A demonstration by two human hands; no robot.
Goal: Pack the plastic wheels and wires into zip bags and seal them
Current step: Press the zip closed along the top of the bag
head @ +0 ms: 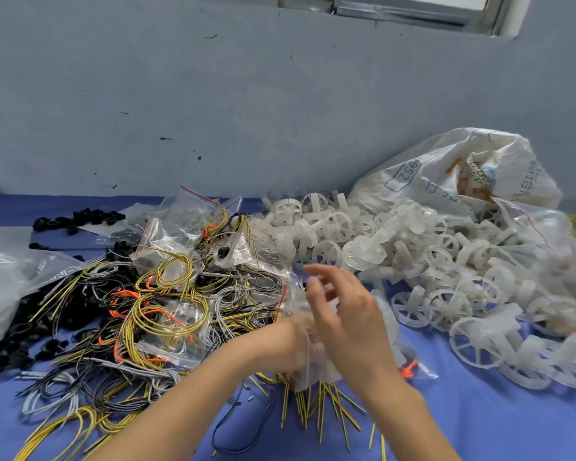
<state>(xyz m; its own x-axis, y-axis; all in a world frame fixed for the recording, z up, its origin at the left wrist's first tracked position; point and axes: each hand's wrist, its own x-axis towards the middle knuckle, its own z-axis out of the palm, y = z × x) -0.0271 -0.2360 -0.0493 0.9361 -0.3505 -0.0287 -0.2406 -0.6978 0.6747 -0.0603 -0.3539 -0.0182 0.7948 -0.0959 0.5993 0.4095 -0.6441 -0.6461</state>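
A clear zip bag (310,367) with a red seal strip sits at the centre, above the blue table. My left hand (290,344) grips it from the left and is blurred behind the plastic. My right hand (343,314) hovers over the bag's top with its fingers spread and loosely bent, holding nothing I can make out. White plastic wheels (429,261) lie heaped to the right. Yellow, black, grey and orange wires (130,321) are piled to the left, and yellow wire ends (316,407) stick out below the bag.
Several filled zip bags (187,254) lie on the wire heap. A white woven sack (446,168) leans on the blue wall at the back right. Black plastic rings (77,217) sit at the back left, and a large clear bag (4,281) lies at the left edge.
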